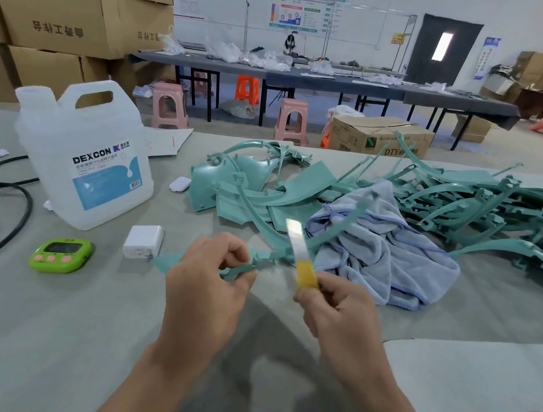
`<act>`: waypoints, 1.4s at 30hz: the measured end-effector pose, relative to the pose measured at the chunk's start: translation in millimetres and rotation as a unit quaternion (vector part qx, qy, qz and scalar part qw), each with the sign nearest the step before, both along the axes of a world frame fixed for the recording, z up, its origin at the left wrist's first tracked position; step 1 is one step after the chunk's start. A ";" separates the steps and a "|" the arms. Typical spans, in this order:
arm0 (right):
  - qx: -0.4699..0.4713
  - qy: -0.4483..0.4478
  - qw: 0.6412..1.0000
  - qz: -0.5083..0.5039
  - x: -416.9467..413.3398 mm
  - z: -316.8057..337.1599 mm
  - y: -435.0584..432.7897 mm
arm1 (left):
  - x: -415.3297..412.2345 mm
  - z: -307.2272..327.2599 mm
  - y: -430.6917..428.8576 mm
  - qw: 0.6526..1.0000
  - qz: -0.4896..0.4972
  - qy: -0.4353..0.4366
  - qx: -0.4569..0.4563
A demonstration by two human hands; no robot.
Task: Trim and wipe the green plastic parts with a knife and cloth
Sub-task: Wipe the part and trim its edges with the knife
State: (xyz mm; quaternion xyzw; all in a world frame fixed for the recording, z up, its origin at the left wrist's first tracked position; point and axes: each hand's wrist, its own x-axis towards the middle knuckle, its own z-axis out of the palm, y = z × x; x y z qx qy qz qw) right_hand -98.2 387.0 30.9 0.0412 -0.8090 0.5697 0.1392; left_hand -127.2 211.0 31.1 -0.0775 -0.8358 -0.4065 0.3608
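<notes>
My left hand (209, 277) pinches a long curved green plastic part (333, 227) near its lower end, above the table. My right hand (336, 307) grips a yellow-handled knife (306, 274); its bare blade points up and lies against the part's edge. A crumpled pale blue cloth (378, 251) lies just behind the hands. Behind and to the right of it sprawls a heap of green plastic parts (470, 204); flatter green panels (232, 180) lie to its left.
A white DEXCON jug (87, 154) stands at the left on the grey table (42, 314). Near it lie a green timer (61, 254), a white charger (143, 240) and a black cable (1, 225). Cardboard boxes, stools and a long bench stand behind.
</notes>
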 end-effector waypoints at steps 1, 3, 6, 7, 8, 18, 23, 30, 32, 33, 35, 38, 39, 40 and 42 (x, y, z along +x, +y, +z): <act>-0.066 0.009 0.998 -0.002 0.9 3.3 -0.3 | -1.0 -0.7 -0.9 1.000 0.007 -0.004 0.020; -0.176 0.004 0.984 -0.012 0.1 6.8 -0.3 | -2.3 -3.0 -1.2 1.000 0.014 0.000 0.009; -0.304 -0.092 0.948 0.008 -4.4 8.5 1.7 | -0.7 -7.2 3.6 0.998 -0.017 -0.022 -0.064; -0.355 -0.130 0.926 0.020 -6.3 7.6 3.6 | 1.6 -8.0 7.0 0.994 -0.035 -0.045 -0.093; -0.396 -0.157 0.904 0.028 -8.0 6.6 6.2 | 3.7 -9.0 10.9 0.989 -0.050 -0.070 -0.122; -0.432 -0.189 0.882 -0.003 -19.4 2.3 18.5 | -18.8 -10.2 -13.6 0.966 0.034 -0.212 -0.143; -0.320 -0.212 0.923 -0.017 -15.9 0.6 13.2 | -25.6 -18.4 -28.0 0.916 -0.055 -0.375 -0.128; -0.283 -0.232 0.925 0.100 -9.9 0.3 7.6 | -22.0 -0.4 -23.4 0.924 -0.044 -0.317 0.209; -0.299 -0.217 0.919 0.135 -9.9 0.8 7.4 | -21.5 7.0 -27.8 0.865 -0.085 -0.360 0.340; -0.309 -0.208 0.916 0.148 -10.8 0.6 7.0 | -21.3 10.3 -30.1 0.835 -0.114 -0.393 0.366; -0.328 -0.198 0.910 0.160 -12.8 -0.5 5.9 | -19.6 13.0 -32.9 0.802 -0.150 -0.453 0.359; -0.330 -0.184 0.919 0.110 -15.9 -0.8 4.6 | -20.9 9.2 -30.5 0.803 -0.144 -0.447 0.367; -0.317 -0.174 0.930 0.072 -16.8 -0.7 4.9 | -21.4 7.5 -27.8 0.806 -0.137 -0.427 0.387; -0.291 -0.161 0.943 0.031 -17.7 -0.4 5.6 | -22.7 5.8 -25.0 0.810 -0.126 -0.402 0.409; -0.236 -0.139 0.961 -0.033 -16.7 -0.5 6.6 | -25.1 2.5 -19.8 0.816 -0.103 -0.351 0.447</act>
